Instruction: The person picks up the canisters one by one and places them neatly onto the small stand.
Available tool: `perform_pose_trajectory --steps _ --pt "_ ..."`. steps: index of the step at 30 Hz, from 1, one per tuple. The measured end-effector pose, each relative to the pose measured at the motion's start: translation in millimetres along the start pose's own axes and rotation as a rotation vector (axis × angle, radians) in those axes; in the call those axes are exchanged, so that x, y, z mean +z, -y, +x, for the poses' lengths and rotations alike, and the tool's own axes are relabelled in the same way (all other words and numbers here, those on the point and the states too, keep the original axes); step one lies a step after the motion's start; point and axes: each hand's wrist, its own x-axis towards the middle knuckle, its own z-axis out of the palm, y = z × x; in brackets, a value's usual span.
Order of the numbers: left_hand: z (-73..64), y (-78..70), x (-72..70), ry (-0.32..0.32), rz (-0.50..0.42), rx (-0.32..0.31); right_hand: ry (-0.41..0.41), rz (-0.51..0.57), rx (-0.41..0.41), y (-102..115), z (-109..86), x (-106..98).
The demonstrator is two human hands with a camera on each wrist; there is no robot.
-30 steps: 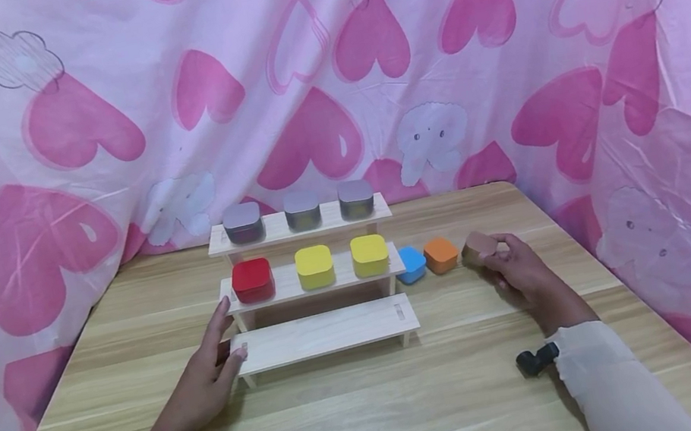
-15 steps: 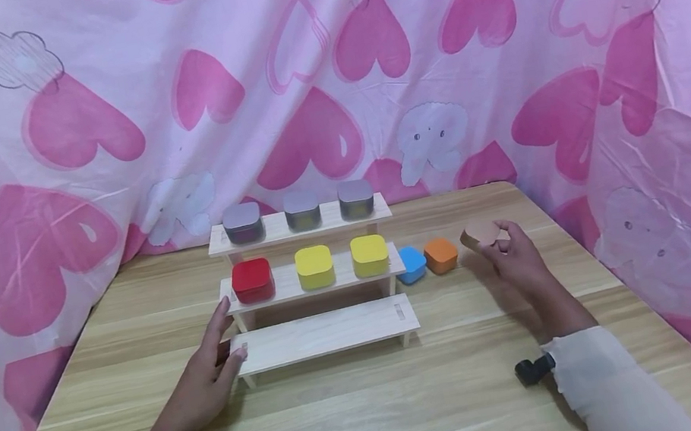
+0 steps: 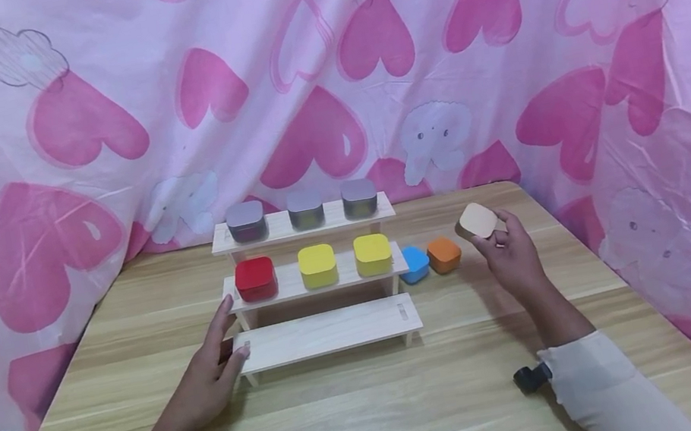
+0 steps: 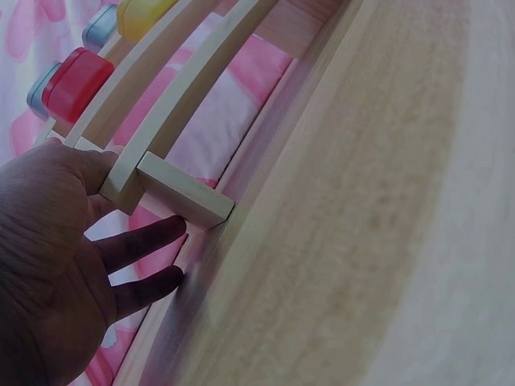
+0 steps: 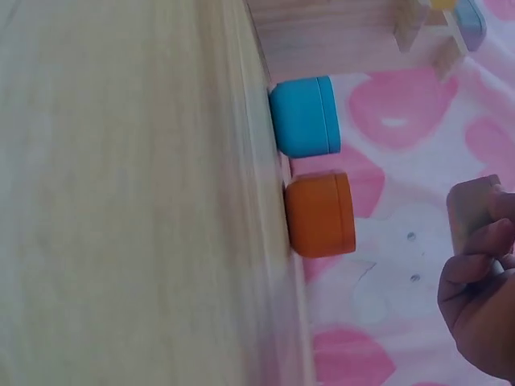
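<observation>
Above the table at the right, my right hand (image 3: pixel 514 257) pinches a beige rounded-square tin (image 3: pixel 478 220) by its edge, its pale flat face turned toward the head camera. Orange (image 3: pixel 444 255) and blue tins sit on the table to its left. My left hand (image 3: pixel 207 382) touches the left end of the lowest step of a wooden three-step rack (image 3: pixel 328 332); in the left wrist view two of its fingers extend beside the rack's leg (image 4: pixel 187 191). On the middle step stand a red tin (image 3: pixel 256 279) and two yellow tins (image 3: pixel 317 266).
Three grey tins, one at the right end (image 3: pixel 360 199), stand on the top step. The blue tin (image 3: pixel 414 265) lies close to the rack's right side. A pink heart-print cloth (image 3: pixel 287 41) hangs behind and beside the wooden table (image 3: pixel 368 419).
My right hand has lifted the beige tin off the table and tilted it so that its pale face shows. The left hand stays at the rack.
</observation>
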Motion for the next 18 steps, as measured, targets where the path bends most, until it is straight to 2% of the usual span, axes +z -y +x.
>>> perform_pose_trajectory --steps 5,13,18 --pt "0.3 -0.4 -0.2 0.003 0.001 0.004 0.027 0.024 -0.016 17 -7.9 7" --pt "0.7 2.3 0.8 -0.001 0.009 0.002 0.118 0.015 -0.076 40 -20.7 17" --pt "0.4 0.0 -0.7 -0.003 -0.001 0.010 0.174 0.043 -0.074 55 -26.0 24"
